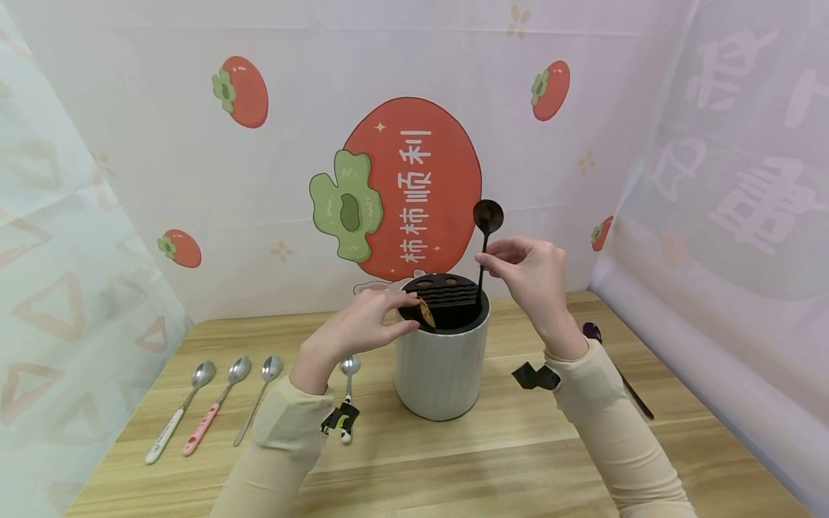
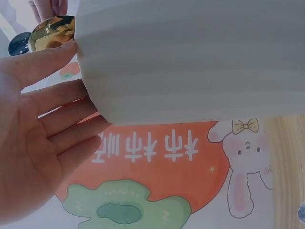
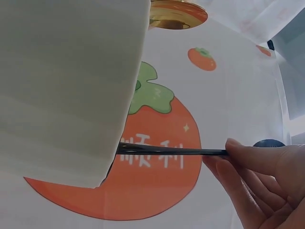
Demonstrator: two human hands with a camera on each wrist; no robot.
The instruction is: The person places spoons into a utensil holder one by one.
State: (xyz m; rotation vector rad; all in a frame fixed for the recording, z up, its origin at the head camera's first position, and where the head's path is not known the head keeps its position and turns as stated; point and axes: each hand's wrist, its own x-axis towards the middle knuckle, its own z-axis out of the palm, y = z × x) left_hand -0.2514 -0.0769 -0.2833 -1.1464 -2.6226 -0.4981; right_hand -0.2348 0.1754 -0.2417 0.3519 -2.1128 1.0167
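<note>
A white ribbed utensil holder [image 1: 440,374] with a black slotted insert [image 1: 447,295] stands upright on the table. My right hand [image 1: 527,277] pinches the thin handle of a black spoon [image 1: 488,217], bowl up; its lower end goes inside the holder's rim. In the right wrist view, thumb and fingertips meet on that handle [image 3: 167,150]. At the left side of the rim, my left hand [image 1: 363,320] has thumb and fingers spread, touching the holder's edge. Beside the thumb, the bowl of a gold spoon [image 2: 52,34] sticks out of the holder.
Left of the holder lie a white-handled spoon [image 1: 176,419], a pink-handled spoon [image 1: 214,414] and a plain metal spoon [image 1: 259,392]. A spoon with a black-and-white handle [image 1: 350,367] lies near my left wrist. A dark purple spoon [image 1: 622,374] lies at the right. A printed cloth backdrop [image 1: 285,173] stands behind.
</note>
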